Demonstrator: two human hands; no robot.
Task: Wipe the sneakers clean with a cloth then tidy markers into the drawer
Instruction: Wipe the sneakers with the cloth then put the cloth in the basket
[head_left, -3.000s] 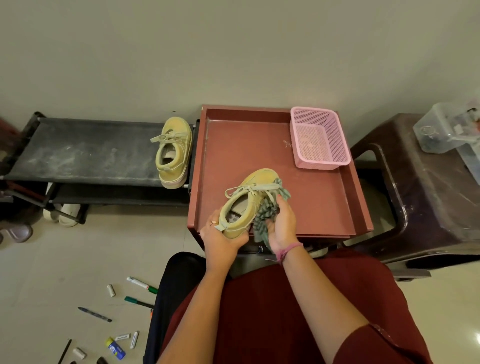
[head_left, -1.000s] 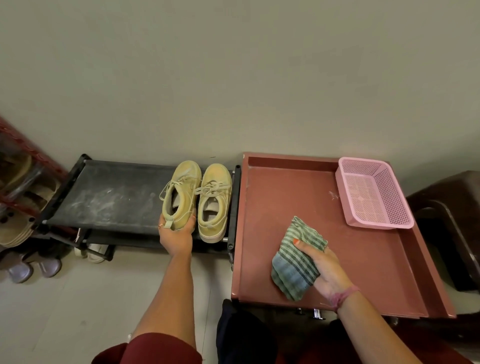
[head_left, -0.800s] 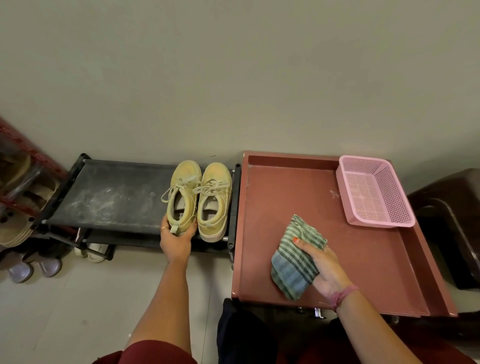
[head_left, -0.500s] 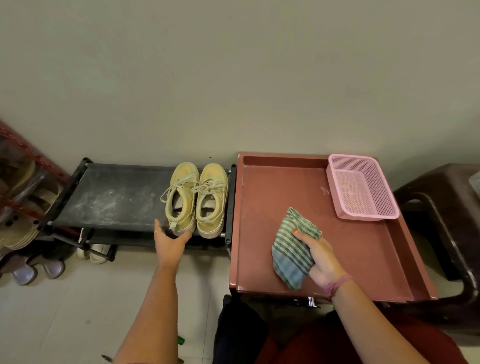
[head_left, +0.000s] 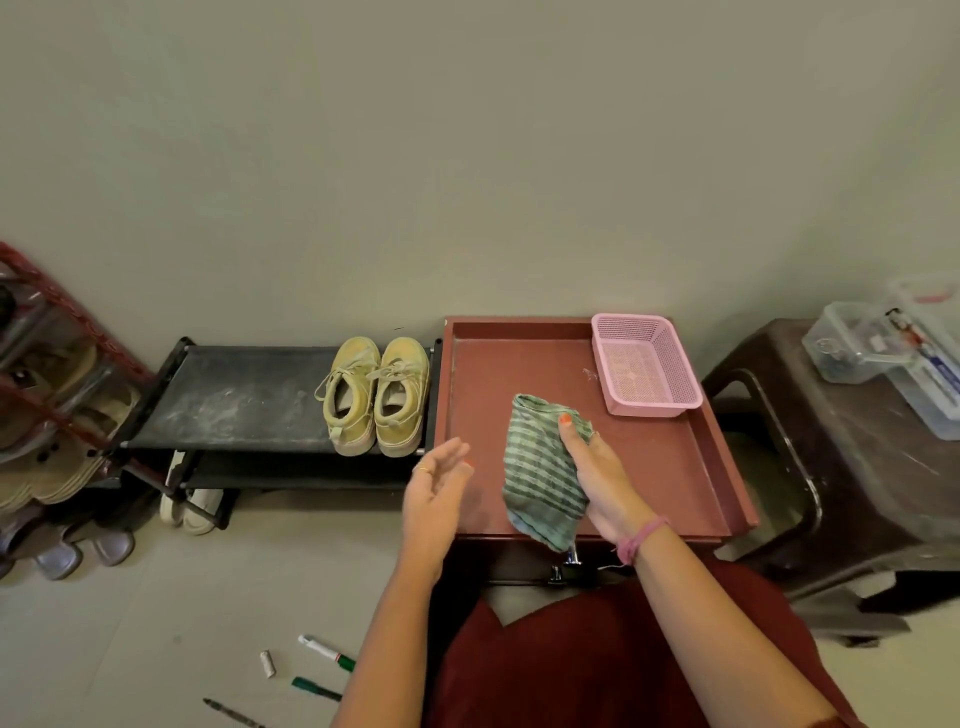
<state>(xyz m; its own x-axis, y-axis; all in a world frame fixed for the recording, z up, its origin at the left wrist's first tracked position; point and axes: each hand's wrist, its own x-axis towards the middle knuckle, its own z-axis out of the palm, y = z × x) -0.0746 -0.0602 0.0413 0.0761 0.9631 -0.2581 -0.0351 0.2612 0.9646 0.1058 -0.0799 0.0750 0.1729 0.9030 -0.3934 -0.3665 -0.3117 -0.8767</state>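
Two yellow sneakers (head_left: 376, 396) stand side by side at the right end of the black shoe rack (head_left: 244, 400). My right hand (head_left: 602, 478) grips a green striped cloth (head_left: 540, 467) over the red-brown top (head_left: 654, 467) of the drawer unit. My left hand (head_left: 439, 493) hovers empty, fingers relaxed, by the unit's left front corner, apart from the sneakers. Markers (head_left: 326, 649) lie on the floor at the lower left. The drawer's metal handle (head_left: 571, 558) shows below the cloth.
A pink mesh basket (head_left: 644, 364) sits at the back right of the red-brown top. A dark stool (head_left: 841, 467) with clear plastic boxes (head_left: 883, 348) stands to the right. A red rack (head_left: 57, 415) of sandals is at far left; slippers lie on the floor.
My left hand set the second sneaker beside the first on the rack, let go and drew back toward the drawer unit. The right hand keeps hold of the cloth.
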